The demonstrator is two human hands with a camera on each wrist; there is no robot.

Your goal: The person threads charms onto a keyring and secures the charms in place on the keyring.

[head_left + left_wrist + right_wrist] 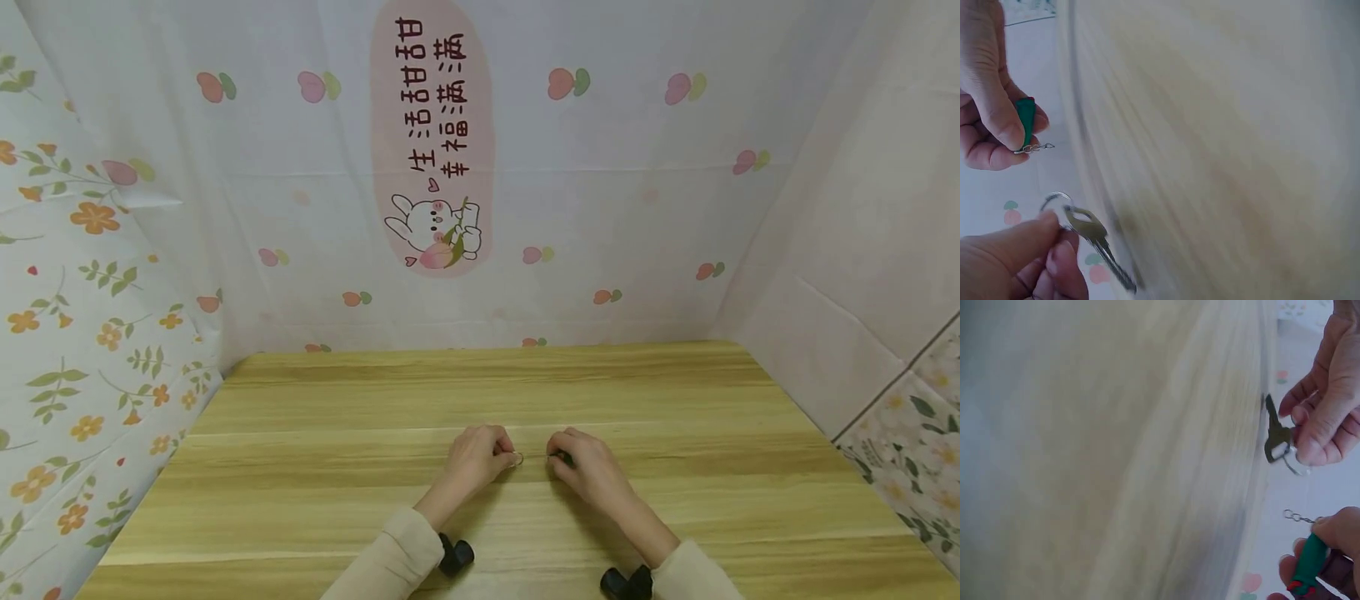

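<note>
My left hand (477,454) pinches a thin metal key ring (1059,195) between thumb and fingers. From that ring hangs a key (1092,230) with an open slot in its head. Across a small gap, my right hand (588,468) grips a green keychain charm (1310,562) with red at one end. A short metal chain (1297,516) sticks out of the right hand's fingertips toward the ring. Ring and chain are apart. Both hands are over the middle of the table.
A wood-grain table (300,417) spreads under both hands. Behind it hangs a white printed cloth (600,208), with a flowered cloth (97,333) at the left. Black wrist devices (455,554) are worn under both cream sleeves (397,550).
</note>
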